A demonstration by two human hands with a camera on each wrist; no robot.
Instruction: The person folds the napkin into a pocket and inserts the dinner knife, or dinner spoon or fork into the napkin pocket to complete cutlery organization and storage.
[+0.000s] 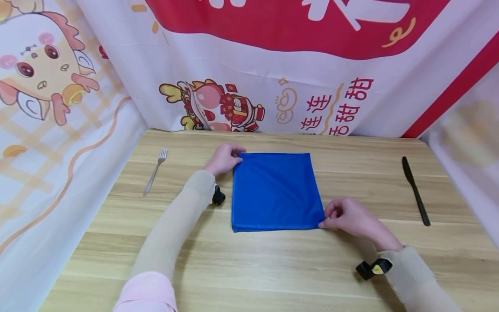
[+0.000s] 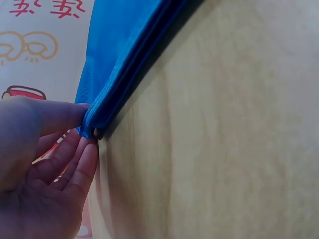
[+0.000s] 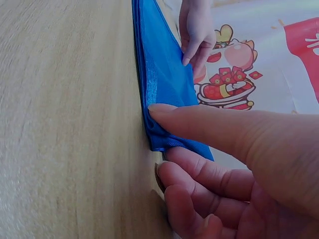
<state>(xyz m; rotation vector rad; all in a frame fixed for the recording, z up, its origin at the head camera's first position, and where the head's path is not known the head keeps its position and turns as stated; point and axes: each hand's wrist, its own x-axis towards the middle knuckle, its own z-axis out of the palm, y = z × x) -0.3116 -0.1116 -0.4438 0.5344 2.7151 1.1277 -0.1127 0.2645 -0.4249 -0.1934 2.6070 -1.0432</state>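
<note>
A blue cloth (image 1: 277, 190), folded in layers into a near square, lies flat in the middle of the wooden table. At its far left corner my left hand (image 1: 226, 158) pinches the edge. In the left wrist view, the thumb of that hand (image 2: 50, 144) lies over the stacked layers with fingers beneath. My right hand (image 1: 351, 216) pinches the near right corner. Seen from the right wrist, this hand (image 3: 224, 164) has its thumb on top of the cloth (image 3: 164, 64) and the index finger under it, the other fingers curled below.
A silver fork (image 1: 155, 171) lies at the left of the wooden table (image 1: 273, 273). On the right is a black knife (image 1: 415, 190). Printed white curtains (image 1: 241, 56) hang along the table's back and sides.
</note>
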